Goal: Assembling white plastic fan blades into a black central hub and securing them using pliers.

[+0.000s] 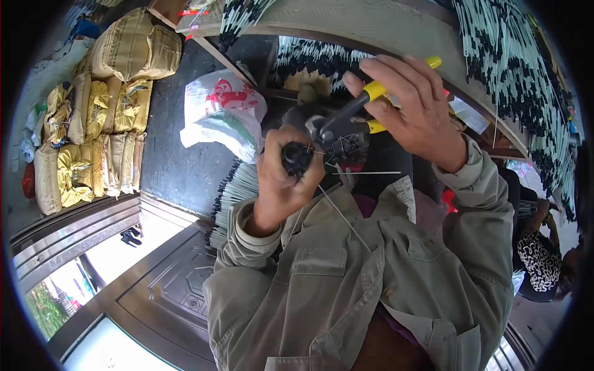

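Observation:
My left hand is closed around a black, round, hub-like piece in front of my chest. Thin pale rods stick out near it; one long rod slants down across my jacket. In my right hand is a pair of pliers with yellow handles, its fingers stretched along the upper handle. The metal jaws are at the top edge of the black piece, close to a fine copper-coloured wire. Whether the jaws grip that wire I cannot tell.
A wooden bench curves across the far side, with bundles of pale black-tipped rods on its right. A white plastic bag lies left of my hands. Beyond it are stacked tan sacks. Another person sits at the right.

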`<action>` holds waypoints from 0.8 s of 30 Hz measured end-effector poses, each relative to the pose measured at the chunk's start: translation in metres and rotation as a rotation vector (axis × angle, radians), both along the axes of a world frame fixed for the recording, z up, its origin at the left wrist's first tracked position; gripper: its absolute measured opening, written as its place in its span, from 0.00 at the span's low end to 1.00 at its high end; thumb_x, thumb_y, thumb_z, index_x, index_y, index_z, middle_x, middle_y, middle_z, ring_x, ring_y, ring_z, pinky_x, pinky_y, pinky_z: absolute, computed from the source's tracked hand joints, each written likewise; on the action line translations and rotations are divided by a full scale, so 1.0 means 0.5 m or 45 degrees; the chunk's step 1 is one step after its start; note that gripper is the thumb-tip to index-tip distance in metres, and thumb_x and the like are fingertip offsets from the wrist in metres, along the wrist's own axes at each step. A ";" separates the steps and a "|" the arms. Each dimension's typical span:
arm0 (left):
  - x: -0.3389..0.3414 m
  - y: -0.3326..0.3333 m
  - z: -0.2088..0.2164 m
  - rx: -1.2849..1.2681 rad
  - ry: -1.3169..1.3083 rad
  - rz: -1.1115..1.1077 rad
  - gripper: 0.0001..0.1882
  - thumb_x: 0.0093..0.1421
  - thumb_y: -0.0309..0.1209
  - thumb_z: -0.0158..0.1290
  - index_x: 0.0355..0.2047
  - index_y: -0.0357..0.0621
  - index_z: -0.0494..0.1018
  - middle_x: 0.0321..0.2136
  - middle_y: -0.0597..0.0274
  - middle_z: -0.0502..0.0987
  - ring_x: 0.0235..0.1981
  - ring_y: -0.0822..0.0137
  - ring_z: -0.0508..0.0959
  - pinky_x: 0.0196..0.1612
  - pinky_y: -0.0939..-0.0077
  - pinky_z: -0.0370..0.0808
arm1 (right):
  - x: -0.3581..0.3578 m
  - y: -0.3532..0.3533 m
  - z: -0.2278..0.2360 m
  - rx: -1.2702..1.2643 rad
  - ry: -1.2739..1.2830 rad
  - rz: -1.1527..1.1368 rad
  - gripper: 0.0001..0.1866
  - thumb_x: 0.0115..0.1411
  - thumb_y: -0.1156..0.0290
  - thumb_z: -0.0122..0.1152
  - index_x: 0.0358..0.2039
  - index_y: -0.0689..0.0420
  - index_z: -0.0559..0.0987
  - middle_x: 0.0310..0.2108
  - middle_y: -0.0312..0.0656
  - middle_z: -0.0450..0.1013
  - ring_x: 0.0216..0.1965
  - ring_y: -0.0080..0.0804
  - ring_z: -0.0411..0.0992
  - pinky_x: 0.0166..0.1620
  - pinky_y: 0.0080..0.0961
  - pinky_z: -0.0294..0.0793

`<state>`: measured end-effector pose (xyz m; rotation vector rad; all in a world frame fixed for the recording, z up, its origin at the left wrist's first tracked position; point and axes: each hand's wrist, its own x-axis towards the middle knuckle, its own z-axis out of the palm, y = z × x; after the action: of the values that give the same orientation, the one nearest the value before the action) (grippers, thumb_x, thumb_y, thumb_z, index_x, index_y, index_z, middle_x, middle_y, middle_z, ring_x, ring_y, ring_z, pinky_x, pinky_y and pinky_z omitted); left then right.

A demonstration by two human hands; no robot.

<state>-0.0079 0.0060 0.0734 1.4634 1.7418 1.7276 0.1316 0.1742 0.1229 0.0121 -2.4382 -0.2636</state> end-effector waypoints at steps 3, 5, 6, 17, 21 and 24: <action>0.010 0.004 0.018 -0.015 -0.013 0.054 0.16 0.45 0.16 0.52 0.33 0.39 0.60 0.23 0.56 0.69 0.21 0.61 0.72 0.26 0.75 0.67 | -0.002 0.009 -0.031 0.198 0.132 -0.063 0.09 0.49 0.74 0.59 0.32 0.52 0.72 0.49 0.39 0.65 0.50 0.32 0.65 0.56 0.38 0.56; 0.013 0.006 0.028 -0.052 0.125 0.111 0.16 0.45 0.16 0.52 0.33 0.39 0.60 0.23 0.56 0.70 0.21 0.61 0.72 0.26 0.75 0.68 | 0.003 0.003 -0.025 0.272 0.171 -0.067 0.09 0.50 0.73 0.58 0.33 0.52 0.72 0.50 0.39 0.64 0.51 0.32 0.64 0.57 0.39 0.53; 0.012 0.007 0.025 -0.059 0.131 0.123 0.16 0.45 0.16 0.52 0.33 0.39 0.60 0.23 0.56 0.70 0.21 0.61 0.72 0.26 0.75 0.68 | 0.006 -0.012 -0.012 0.098 0.033 -0.120 0.09 0.51 0.73 0.57 0.34 0.52 0.72 0.50 0.39 0.64 0.51 0.33 0.64 0.58 0.41 0.51; 0.062 -0.012 0.011 0.061 0.145 0.223 0.21 0.41 0.16 0.57 0.35 0.38 0.60 0.28 0.52 0.74 0.25 0.62 0.75 0.29 0.77 0.71 | 0.056 -0.076 0.037 -0.252 -0.399 -0.216 0.13 0.57 0.72 0.50 0.43 0.62 0.71 0.48 0.41 0.62 0.51 0.34 0.63 0.61 0.46 0.42; 0.072 -0.013 0.011 0.108 0.241 0.247 0.21 0.41 0.16 0.58 0.35 0.37 0.61 0.28 0.52 0.74 0.26 0.61 0.76 0.29 0.77 0.71 | 0.068 -0.080 0.059 -0.097 -0.421 -0.194 0.13 0.55 0.70 0.52 0.40 0.62 0.73 0.42 0.42 0.63 0.43 0.37 0.65 0.51 0.40 0.59; 0.074 -0.014 0.008 0.131 0.227 0.234 0.21 0.41 0.16 0.59 0.35 0.37 0.61 0.28 0.53 0.74 0.27 0.61 0.76 0.29 0.77 0.71 | 0.087 -0.096 0.068 -0.128 -0.556 -0.155 0.12 0.53 0.71 0.53 0.37 0.64 0.72 0.40 0.46 0.63 0.37 0.40 0.65 0.40 0.36 0.66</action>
<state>0.0293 -0.0008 0.0773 1.5885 1.9597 1.8516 0.1749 0.1264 0.1568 -0.1373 -2.8893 -0.2081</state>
